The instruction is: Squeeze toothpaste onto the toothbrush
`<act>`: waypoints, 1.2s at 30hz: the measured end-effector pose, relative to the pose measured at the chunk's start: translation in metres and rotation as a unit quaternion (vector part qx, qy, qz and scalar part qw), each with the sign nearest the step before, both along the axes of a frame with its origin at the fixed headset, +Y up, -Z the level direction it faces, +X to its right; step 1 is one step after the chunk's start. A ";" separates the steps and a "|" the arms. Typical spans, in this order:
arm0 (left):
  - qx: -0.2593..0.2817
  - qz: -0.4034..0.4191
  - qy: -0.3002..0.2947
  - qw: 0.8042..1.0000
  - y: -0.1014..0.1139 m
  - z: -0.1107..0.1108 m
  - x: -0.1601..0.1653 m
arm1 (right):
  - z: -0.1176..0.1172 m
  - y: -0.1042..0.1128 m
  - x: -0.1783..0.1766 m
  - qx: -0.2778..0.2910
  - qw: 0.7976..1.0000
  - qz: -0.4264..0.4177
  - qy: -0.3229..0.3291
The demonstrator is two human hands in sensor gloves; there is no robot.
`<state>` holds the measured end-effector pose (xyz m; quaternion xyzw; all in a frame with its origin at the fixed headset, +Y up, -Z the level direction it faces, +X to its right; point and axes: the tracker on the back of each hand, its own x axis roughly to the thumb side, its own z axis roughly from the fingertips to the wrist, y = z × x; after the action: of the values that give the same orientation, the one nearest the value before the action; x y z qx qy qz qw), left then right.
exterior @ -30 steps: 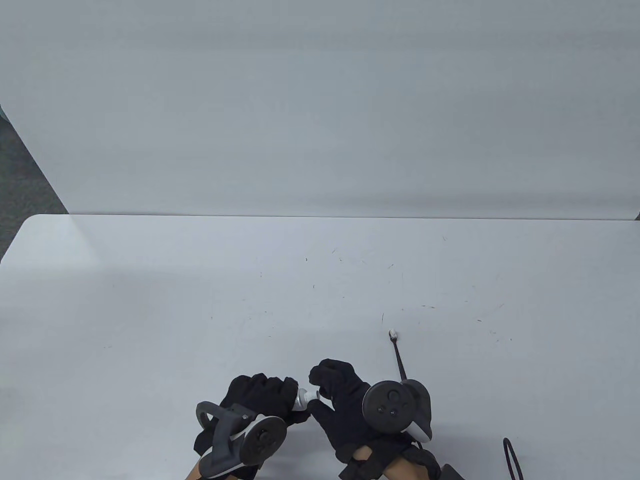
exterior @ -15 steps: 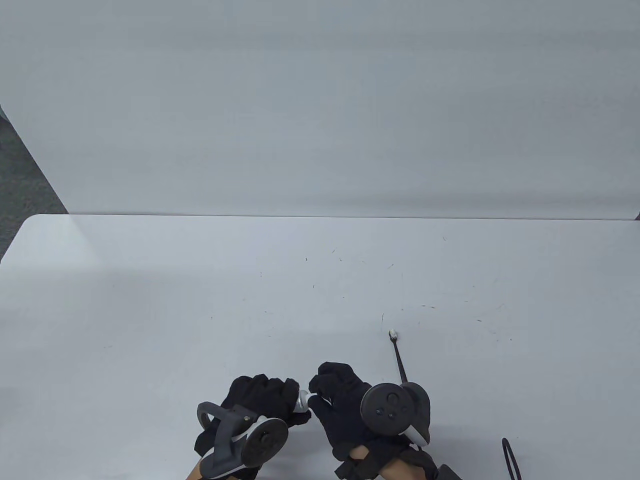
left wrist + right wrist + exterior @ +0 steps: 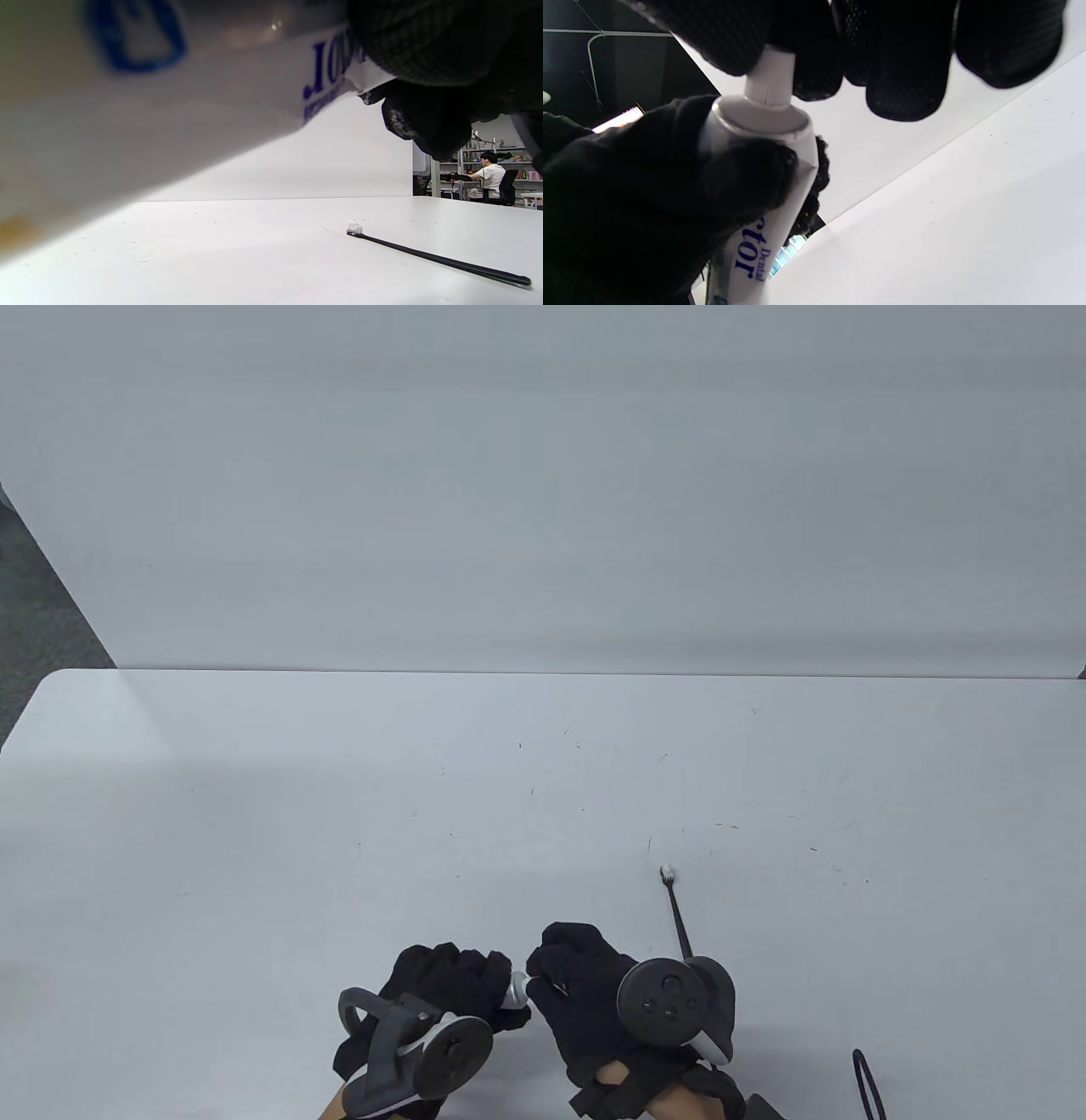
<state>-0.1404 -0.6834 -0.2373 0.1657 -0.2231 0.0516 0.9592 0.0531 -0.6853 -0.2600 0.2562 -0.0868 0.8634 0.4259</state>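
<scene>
The white bench (image 3: 254,831) fills the lower part of the table view, with a plain white wall (image 3: 543,475) standing behind its far edge. Its surface carries faint dark scratches, mostly beyond the toothbrush.

Both hands work at the near edge of the bench, close together. The left hand (image 3: 445,984) grips the toothpaste tube (image 3: 763,178) around its upper body, its thumb pressed across the front just below the shoulder. The tube is white with blue lettering, and its neck end points toward the right hand. In the left wrist view the tube (image 3: 148,106) crosses most of the frame as a blurred white shape with blue print.

The right hand (image 3: 585,984) sits just beside the tube, its fingertips (image 3: 899,76) bunched around the ribbed white cap (image 3: 770,76) that stands on the tube's neck. Thumb and fingers pinch the cap from opposite sides. The cap is on the tube; what the tube holds is not visible.

The toothbrush (image 3: 677,912) lies flat on the bench on the far right of the tube, apart from both hands. Its thin black handle runs away from the near edge, and its small white bristle head (image 3: 354,228) is the end farthest from the tube, facing up. A dark cable loop (image 3: 867,1082) lies at the bench's near edge, well to the right of the tube.
</scene>
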 end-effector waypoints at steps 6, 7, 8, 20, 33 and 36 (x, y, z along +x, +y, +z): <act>-0.001 0.003 -0.002 1.000 0.001 0.000 0.000 | 0.005 0.001 -0.005 0.030 0.999 0.018 -0.015; -0.001 0.004 -0.002 1.000 0.001 0.000 0.000 | 0.005 0.001 -0.005 0.028 0.999 0.019 -0.014; -0.001 0.002 -0.001 1.000 0.000 0.000 0.000 | 0.005 0.000 -0.006 0.027 0.999 0.018 -0.015; -0.222 0.182 0.012 0.958 0.048 -0.030 -0.031 | 0.003 0.059 0.080 0.035 0.990 -0.107 -0.083; -0.372 0.276 0.180 0.868 0.038 -0.159 -0.025 | -0.010 0.007 0.187 -0.069 0.964 -0.192 -0.169; -0.412 0.256 0.259 0.835 0.002 -0.187 -0.016 | -0.010 0.002 0.188 -0.081 0.961 -0.199 -0.172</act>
<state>-0.1565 -0.6818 -0.4243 -0.1866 0.1254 0.3376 0.9140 0.2409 -0.6835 -0.2702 0.0457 -0.1376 0.7965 0.5870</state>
